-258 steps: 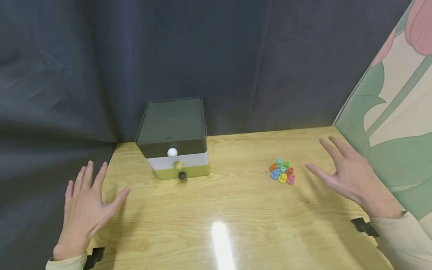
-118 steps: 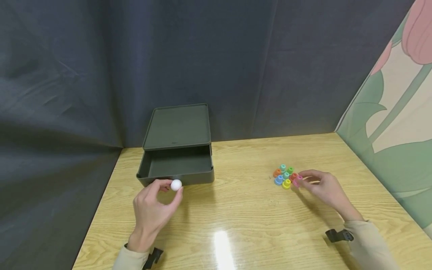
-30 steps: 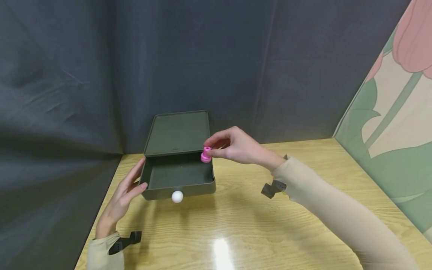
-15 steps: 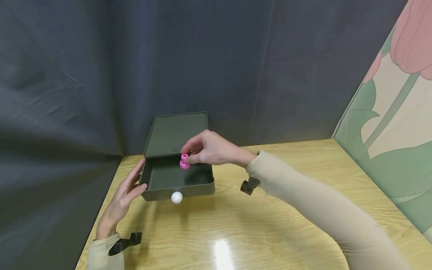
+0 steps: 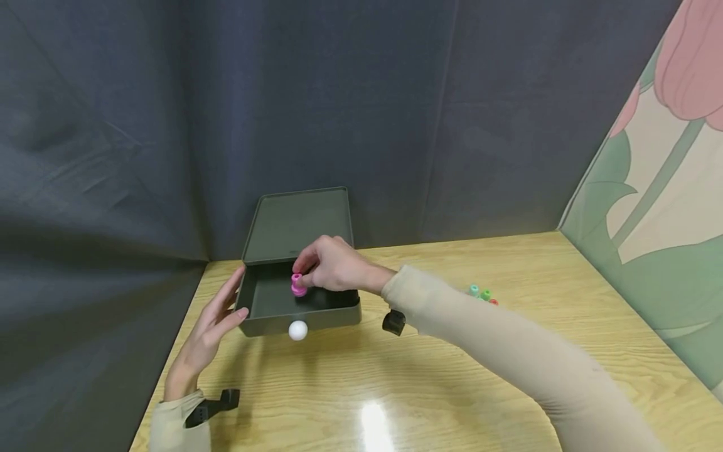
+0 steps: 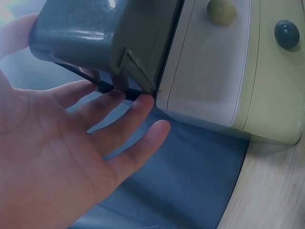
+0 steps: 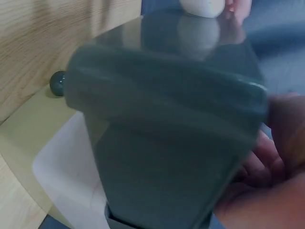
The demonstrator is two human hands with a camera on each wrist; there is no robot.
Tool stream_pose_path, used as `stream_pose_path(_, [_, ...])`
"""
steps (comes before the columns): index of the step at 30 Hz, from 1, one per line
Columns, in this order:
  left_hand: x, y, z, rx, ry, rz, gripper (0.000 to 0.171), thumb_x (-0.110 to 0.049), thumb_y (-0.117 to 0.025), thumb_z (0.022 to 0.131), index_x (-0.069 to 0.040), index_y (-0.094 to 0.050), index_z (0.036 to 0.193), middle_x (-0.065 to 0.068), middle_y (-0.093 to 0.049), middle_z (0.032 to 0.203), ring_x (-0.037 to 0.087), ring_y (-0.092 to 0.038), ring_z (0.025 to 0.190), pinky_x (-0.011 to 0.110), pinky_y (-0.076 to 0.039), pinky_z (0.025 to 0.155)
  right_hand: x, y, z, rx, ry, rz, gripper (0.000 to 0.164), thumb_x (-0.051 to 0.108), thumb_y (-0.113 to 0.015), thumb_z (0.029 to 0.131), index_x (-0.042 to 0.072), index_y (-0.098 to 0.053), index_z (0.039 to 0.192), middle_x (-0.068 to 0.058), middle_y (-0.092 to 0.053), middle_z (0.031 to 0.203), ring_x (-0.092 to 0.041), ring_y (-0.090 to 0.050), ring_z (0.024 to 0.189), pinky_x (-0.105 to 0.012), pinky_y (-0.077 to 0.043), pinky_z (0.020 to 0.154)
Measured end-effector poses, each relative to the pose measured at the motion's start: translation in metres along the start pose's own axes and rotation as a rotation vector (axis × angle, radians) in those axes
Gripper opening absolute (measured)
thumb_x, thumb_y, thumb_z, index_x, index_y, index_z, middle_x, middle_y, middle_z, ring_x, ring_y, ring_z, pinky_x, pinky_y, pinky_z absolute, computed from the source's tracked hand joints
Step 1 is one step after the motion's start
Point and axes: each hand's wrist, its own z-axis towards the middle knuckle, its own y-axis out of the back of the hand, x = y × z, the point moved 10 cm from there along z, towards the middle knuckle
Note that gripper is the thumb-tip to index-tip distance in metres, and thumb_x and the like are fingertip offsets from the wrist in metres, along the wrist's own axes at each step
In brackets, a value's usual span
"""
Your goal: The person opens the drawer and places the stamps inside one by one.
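My right hand (image 5: 341, 269) pinches a small pink stepped peg (image 5: 299, 290) between thumb and fingertips, low inside the pulled-out dark drawer (image 5: 332, 318). In the right wrist view the drawer side hides the peg. At the drawer's left side, my left hand (image 5: 208, 326) rests with fairly straight fingers along the outside and the thumb on the front corner. The left wrist view shows those fingers (image 6: 131, 117) against the drawer's edge. A white ball knob (image 5: 297, 330) sits on the drawer front.
Beneath the dark drawer are a white drawer (image 6: 207, 62) and a yellow-green one (image 6: 271, 90). Several coloured pegs (image 5: 487, 294) stand on the wooden table (image 5: 452, 376) at right, partly hidden by the right sleeve. Dark curtain (image 5: 316, 94) hangs behind.
The drawer was pulled out by its white knob with the left hand, which then moved to its side. The right hand picked up the pink peg, carried it left and lowered it into the drawer.
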Motion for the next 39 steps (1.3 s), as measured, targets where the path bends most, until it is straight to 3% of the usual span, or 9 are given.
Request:
stream_pose_path(5, [0.0,-0.001,0.0,0.001,-0.002,0.009,0.071,-0.003,-0.05,0.106,-0.006,-0.021,0.17,0.023,-0.015,0.178,0.056,-0.013,0.156,0.005,-0.029,0.11,-0.005,-0.007,0.003,-0.034,-0.006,-0.01,0.014,0.022,-0.086,0.092,0.015,-0.085,0.105,0.005,-0.084,0.1,-0.008,-0.076,0.1,-0.027,-0.056,0.096])
stream_pose_path(15, [0.002,-0.001,-0.001,-0.004,0.024,0.012,0.071,-0.005,-0.05,0.106,-0.012,-0.022,0.171,0.018,-0.015,0.179,0.056,-0.013,0.157,0.004,-0.029,0.109,-0.007,-0.019,0.009,-0.049,0.011,-0.019,0.01,0.023,-0.087,0.092,0.017,-0.085,0.1,0.008,-0.083,0.095,-0.003,-0.075,0.091,-0.023,-0.057,0.09])
stream_pose_path(22, [0.001,0.0,0.001,-0.005,0.025,0.001,0.071,-0.005,-0.05,0.106,-0.004,-0.02,0.17,0.024,-0.012,0.178,0.057,-0.011,0.156,0.004,-0.03,0.108,-0.005,-0.02,0.01,-0.055,0.056,-0.031,0.007,0.023,-0.086,0.092,0.018,-0.084,0.096,0.009,-0.082,0.092,-0.001,-0.074,0.087,-0.023,-0.058,0.085])
stream_pose_path(25, [0.002,0.0,0.0,-0.003,0.029,0.001,0.071,-0.005,-0.05,0.106,-0.005,-0.02,0.17,0.023,-0.012,0.178,0.057,-0.012,0.156,0.004,-0.031,0.107,-0.005,-0.021,0.01,-0.052,0.06,-0.029,0.009,0.023,-0.087,0.092,0.017,-0.084,0.098,0.008,-0.083,0.093,-0.002,-0.075,0.087,-0.022,-0.058,0.086])
stream_pose_path(31, [0.003,0.001,-0.001,-0.001,0.031,0.0,0.071,-0.005,-0.05,0.107,-0.012,-0.022,0.171,0.017,-0.013,0.179,0.056,-0.01,0.157,0.005,-0.03,0.109,-0.005,-0.016,0.008,-0.055,0.058,0.038,0.016,0.021,-0.087,0.091,0.012,-0.083,0.104,0.004,-0.083,0.098,-0.005,-0.077,0.091,-0.021,-0.059,0.086])
stream_pose_path(39, [0.003,0.0,-0.001,-0.005,0.006,-0.013,0.071,-0.003,-0.048,0.107,-0.009,-0.02,0.171,0.022,-0.012,0.178,0.057,-0.011,0.156,0.006,-0.033,0.109,-0.002,-0.006,-0.006,-0.064,0.111,0.159,0.021,0.018,-0.085,0.093,0.01,-0.081,0.112,0.001,-0.083,0.104,-0.005,-0.077,0.09,-0.022,-0.059,0.085])
